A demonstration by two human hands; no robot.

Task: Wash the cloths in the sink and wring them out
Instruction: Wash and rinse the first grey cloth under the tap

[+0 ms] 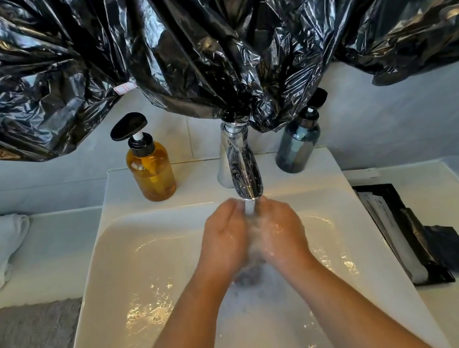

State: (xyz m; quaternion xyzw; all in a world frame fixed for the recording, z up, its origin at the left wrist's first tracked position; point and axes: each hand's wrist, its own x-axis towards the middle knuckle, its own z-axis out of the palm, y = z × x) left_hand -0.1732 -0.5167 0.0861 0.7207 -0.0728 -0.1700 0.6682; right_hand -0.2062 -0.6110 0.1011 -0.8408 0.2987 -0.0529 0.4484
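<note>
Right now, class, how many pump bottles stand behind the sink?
2. An amber bottle stands left of the faucet; a blue bottle stands right of it, partly behind black plastic, which might hide more.

Two bare forearms; left hand [226,241], right hand [282,230], both wet and sudsy.

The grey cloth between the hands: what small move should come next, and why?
Probably slide the grey cloth forward under the water stream and squeeze. It sits bunched low between the palms of the left hand and right hand, with foam around it, while the stream from the faucet lands near the fingertips.
</note>
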